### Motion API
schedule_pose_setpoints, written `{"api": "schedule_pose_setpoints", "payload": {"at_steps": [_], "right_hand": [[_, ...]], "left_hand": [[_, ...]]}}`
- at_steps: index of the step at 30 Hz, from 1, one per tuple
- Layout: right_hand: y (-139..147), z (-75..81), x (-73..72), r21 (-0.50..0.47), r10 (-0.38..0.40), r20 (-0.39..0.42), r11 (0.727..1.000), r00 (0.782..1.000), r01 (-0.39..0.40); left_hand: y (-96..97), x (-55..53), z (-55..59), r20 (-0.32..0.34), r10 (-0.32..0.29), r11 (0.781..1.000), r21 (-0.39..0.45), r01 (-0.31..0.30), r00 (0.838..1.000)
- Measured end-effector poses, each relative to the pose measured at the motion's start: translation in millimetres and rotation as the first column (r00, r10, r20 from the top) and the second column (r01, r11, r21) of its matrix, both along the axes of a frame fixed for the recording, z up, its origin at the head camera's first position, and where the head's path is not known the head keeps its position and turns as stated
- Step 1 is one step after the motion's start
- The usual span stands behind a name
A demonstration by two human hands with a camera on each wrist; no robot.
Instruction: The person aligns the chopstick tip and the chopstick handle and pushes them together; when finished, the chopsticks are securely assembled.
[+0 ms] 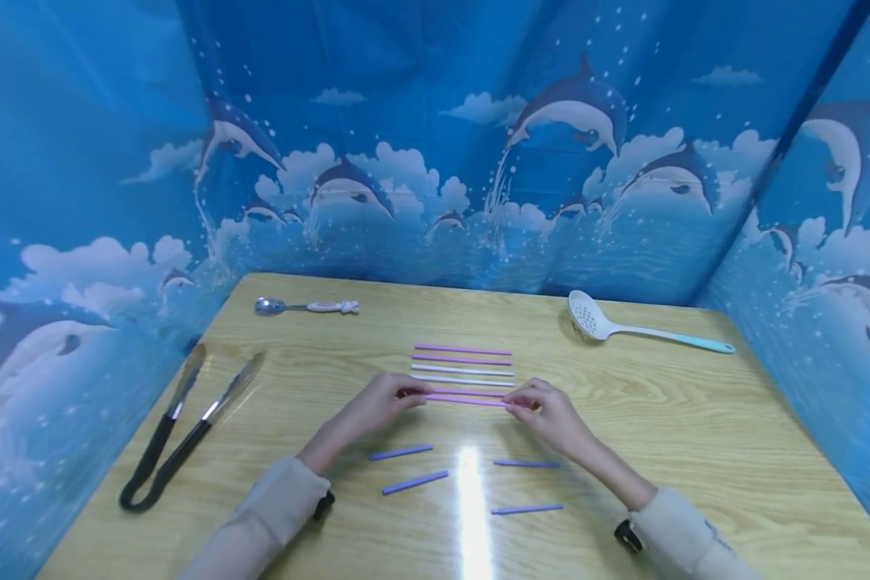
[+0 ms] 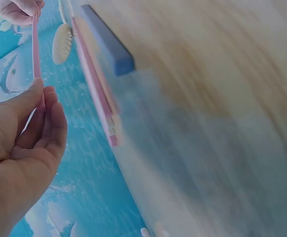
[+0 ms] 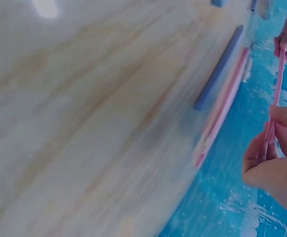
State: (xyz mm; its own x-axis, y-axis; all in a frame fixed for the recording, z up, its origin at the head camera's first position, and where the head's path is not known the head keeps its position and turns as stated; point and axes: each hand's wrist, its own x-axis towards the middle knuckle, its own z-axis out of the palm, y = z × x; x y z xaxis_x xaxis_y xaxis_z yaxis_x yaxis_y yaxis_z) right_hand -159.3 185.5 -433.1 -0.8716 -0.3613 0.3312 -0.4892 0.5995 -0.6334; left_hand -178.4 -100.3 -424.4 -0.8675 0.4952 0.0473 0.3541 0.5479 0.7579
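A thin pink stick (image 1: pixel 467 400) is stretched between both hands, pinched near one end by each. The left hand (image 1: pixel 394 396) grips its left end between thumb and fingers, and the right hand (image 1: pixel 544 407) grips its right end. In the left wrist view this pink stick (image 2: pixel 36 54) appears raised off the table; the right wrist view also shows the stick (image 3: pixel 279 81) held up. Just beyond it lies another pink stick (image 1: pixel 471 392), then two white sticks (image 1: pixel 462 374) and two more pink sticks (image 1: pixel 462 354), all roughly parallel.
Shorter purple sticks lie nearer me, two at left (image 1: pixel 415 482) and two at right (image 1: pixel 527 509). Black-handled tongs (image 1: pixel 161 459) lie at the left, a small metal scoop (image 1: pixel 308 307) at the back left, a white skimmer (image 1: pixel 589 314) at the back right. A dolphin-print curtain (image 1: pixel 406 217) surrounds the table.
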Motion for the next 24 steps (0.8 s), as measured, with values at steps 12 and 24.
{"api": "schedule_pose_setpoints", "payload": {"at_steps": [12, 24], "right_hand": [[-3, -17.6, -16.8, 0.068, 0.024, 0.107, 0.997, 0.994, -0.031], [-9, -27.5, -21.5, 0.08, 0.016, 0.052, 0.997, 0.999, -0.02]], "left_hand": [[0.6, -14.4, -20.8, 0.018, -0.003, 0.997, -0.075, 0.004, 1.0], [6.2, -19.5, -25.9, -0.025, 0.003, 0.992, -0.124, -0.006, 1.0]]}}
